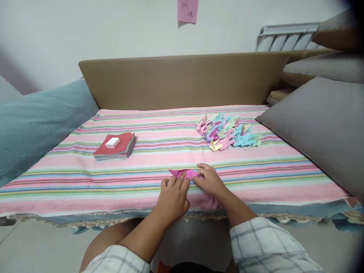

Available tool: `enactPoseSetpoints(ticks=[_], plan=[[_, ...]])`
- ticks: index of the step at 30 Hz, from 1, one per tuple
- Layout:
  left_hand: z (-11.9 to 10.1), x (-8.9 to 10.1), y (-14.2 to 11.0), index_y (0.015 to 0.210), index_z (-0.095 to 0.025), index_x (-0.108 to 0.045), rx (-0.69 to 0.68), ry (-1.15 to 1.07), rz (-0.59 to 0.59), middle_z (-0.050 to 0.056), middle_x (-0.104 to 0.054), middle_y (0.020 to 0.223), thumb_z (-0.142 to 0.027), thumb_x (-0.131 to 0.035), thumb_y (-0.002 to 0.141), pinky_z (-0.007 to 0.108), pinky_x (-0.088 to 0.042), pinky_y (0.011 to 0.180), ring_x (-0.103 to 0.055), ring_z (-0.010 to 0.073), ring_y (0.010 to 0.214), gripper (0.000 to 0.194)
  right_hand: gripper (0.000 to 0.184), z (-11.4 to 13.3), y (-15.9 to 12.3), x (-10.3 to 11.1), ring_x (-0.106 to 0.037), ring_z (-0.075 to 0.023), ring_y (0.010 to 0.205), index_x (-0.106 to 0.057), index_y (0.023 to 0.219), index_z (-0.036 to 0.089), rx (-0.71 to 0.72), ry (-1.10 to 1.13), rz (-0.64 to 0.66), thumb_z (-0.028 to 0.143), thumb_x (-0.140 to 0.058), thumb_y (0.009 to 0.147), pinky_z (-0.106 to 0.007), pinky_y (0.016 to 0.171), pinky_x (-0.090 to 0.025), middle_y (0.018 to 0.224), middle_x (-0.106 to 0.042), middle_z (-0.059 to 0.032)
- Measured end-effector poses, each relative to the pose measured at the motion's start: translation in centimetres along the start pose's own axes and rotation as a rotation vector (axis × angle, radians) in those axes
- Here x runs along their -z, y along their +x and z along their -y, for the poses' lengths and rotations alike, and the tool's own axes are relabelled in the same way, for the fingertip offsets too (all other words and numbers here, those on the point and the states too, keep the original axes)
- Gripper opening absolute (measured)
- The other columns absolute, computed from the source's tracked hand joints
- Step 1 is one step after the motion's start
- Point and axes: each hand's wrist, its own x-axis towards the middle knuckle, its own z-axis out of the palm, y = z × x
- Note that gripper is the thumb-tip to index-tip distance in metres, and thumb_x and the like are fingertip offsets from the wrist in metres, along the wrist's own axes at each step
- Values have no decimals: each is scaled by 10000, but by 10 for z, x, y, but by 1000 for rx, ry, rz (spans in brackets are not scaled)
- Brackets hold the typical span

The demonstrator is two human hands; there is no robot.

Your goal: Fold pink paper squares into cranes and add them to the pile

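Note:
A bright pink piece of folded paper (186, 174) lies on the striped cloth near the front edge, with a pointed tip at its left end. My left hand (174, 195) rests on it from the near side, fingers stretched forward and their tips pressing the paper down; its thumb stays off the paper. At the paper's right end, my right hand (211, 182) pinches a corner between thumb and fingers. The fingertips of both hands cover part of the folds. Beyond my right hand lies a pile of folded paper cranes (226, 132) in pink, blue, green, purple and yellow.
A stack of square paper (125, 138), red on top, sits at left with a small white box-shaped object (113, 142) on it. Grey cushions (321, 113) border the right, a blue-covered cushion (48, 121) the left, and a brown backrest (182, 81) the far side.

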Motion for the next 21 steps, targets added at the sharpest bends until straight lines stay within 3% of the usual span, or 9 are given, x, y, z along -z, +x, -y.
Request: enactPoseSetpoints(ticks=[11, 17, 21], plan=[[1, -3, 0, 1295, -238, -425, 7, -14, 5, 89, -422, 1382, -234, -549, 674, 479, -321, 861, -434, 300, 1062, 633, 175, -4, 2, -1, -478, -239, 1129, -667, 693, 189, -9, 24, 6, 340, -589, 738, -379, 978, -341, 1206, -540, -97], [2, -1, -1, 1264, -265, -445, 6, -8, 0, 71, -415, 1384, -235, -558, 669, 459, -322, 843, -437, 288, 1045, 606, 196, -4, 3, 0, -468, -235, 1137, -592, 593, 184, 1, 5, 24, 308, -573, 744, -367, 963, -342, 1148, -565, -92], [1, -1, -1, 1264, -273, -445, 14, -11, 8, 74, -412, 1385, -238, -561, 670, 450, -318, 839, -435, 286, 1034, 606, 114, -5, 3, -2, -474, -232, 1121, -593, 659, 198, 20, -8, 7, 286, -573, 728, -363, 953, -344, 1084, -591, -74]])
